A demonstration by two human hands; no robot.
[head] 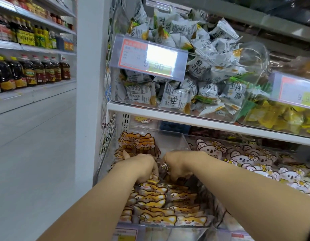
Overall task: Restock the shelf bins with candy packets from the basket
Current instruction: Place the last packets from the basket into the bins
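Clear bin [168, 226] below white shelf's [150, 111] left end, full of fox-print candy packets [156, 202], left hand [143, 166] and right hand [178, 165] inside, fingers curled, whether holding cannot tell, koala packets [255, 164] just beside.

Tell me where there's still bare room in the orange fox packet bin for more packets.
Bare room shows at the back right of the fox bin, between the upright fox packets at back left and the clear divider. The front rows are packed tight, and the koala packets beside fill their bin too.
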